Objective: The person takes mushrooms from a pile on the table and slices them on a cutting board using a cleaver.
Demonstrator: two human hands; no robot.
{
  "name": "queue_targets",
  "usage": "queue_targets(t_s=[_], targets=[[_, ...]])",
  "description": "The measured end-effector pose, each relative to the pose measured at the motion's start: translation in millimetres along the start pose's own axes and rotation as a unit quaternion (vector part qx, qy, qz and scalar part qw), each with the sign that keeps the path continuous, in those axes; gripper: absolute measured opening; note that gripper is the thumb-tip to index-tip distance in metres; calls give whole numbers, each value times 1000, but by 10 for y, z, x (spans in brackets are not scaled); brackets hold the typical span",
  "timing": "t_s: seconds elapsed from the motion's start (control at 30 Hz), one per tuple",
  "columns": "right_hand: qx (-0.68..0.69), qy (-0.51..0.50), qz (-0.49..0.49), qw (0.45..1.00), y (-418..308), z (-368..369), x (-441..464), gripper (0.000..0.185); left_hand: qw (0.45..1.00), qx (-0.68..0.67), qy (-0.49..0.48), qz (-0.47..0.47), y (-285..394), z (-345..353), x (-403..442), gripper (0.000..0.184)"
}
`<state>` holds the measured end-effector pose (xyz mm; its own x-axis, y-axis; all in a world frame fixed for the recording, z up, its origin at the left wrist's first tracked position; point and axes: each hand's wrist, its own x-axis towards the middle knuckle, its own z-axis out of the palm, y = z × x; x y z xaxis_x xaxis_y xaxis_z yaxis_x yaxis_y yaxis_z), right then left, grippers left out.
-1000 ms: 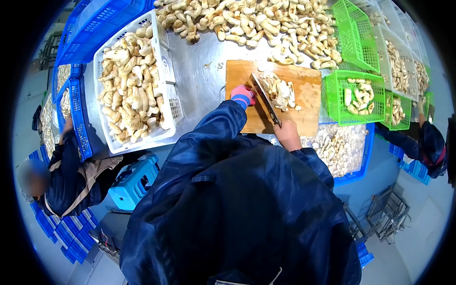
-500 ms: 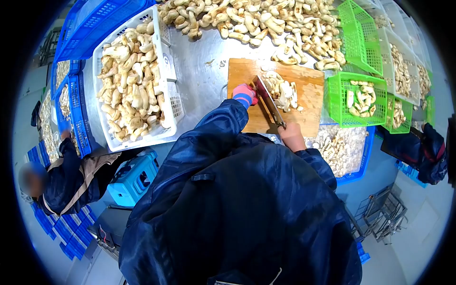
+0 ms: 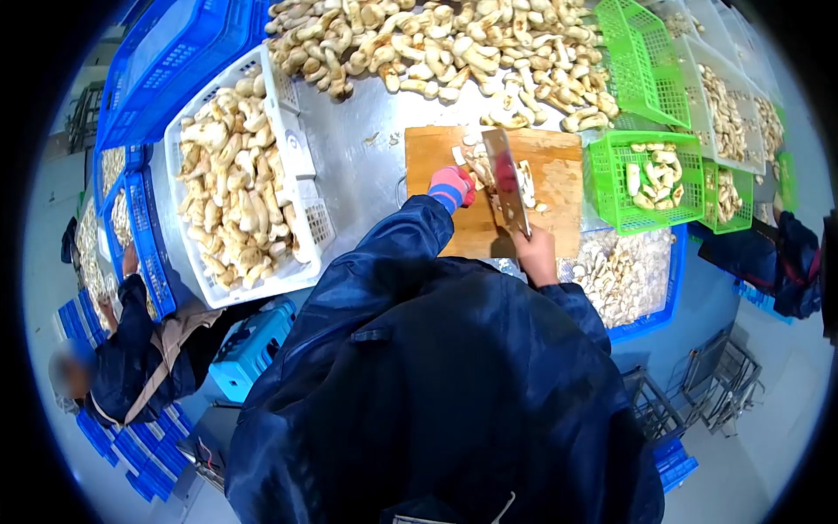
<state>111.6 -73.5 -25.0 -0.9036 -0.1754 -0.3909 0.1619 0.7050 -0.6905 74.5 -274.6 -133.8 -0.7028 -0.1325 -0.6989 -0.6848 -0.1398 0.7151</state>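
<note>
My right hand (image 3: 536,254) is closed round the handle of a cleaver (image 3: 506,179). The wide blade stands over sliced mushrooms (image 3: 525,185) on a wooden cutting board (image 3: 554,157), and hides part of them. Left of the blade, my left hand (image 3: 452,186) wears a pink and blue striped glove, its fingers curled in. More pale mushroom pieces (image 3: 476,160) lie just beyond those fingers; whether the fingers grip one is hidden.
Whole mushrooms (image 3: 410,52) are heaped behind the board. A white crate (image 3: 307,218) of mushrooms stands left, a green basket (image 3: 602,188) right. Below the board's right corner is a blue crate (image 3: 655,325) of slices. A co-worker (image 3: 144,349) is at far left.
The cleaver has turned more upright, and mushroom pieces now show on both sides of its blade. My left hand sits farther from the blade. The whole view has shifted slightly.
</note>
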Motion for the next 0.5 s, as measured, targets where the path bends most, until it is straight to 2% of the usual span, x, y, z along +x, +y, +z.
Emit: queue_targets(t_s=[0.03,0.07,0.1,0.13,0.17,0.2,0.27,0.33,0.37,0.4,0.47,0.5], targets=[[13,6,25,1000,-17,-99,-62,20,999,-8,-36,-1,17,28,23,11],[27,12,48,998,-15,-185,-111,20,989,107,16,98,144,58,-27,14],[22,31,60,997,19,-255,-156,21,953,218,69,198,293,82,-68,17],[18,49,73,996,49,-306,-209,21,893,321,120,292,513,112,-128,20],[32,94,66,993,62,-334,-261,21,907,319,108,254,800,192,-178,27],[57,85,105,989,46,-398,-301,21,881,337,111,314,927,267,-98,27],[96,104,162,977,-77,-486,-387,20,739,426,170,493,991,441,263,24],[135,106,190,967,-20,-494,-452,21,726,586,127,336,1132,619,550,24],[155,107,204,961,8,-500,-474,21,770,577,123,245,1197,668,722,25],[161,118,206,958,19,-509,-504,21,732,624,91,257,1176,654,829,24],[174,135,208,953,18,-504,-558,22,699,636,50,323,1317,523,703,26],[191,138,215,948,-23,-522,-575,22,729,601,7,329,1237,430,843,27]])
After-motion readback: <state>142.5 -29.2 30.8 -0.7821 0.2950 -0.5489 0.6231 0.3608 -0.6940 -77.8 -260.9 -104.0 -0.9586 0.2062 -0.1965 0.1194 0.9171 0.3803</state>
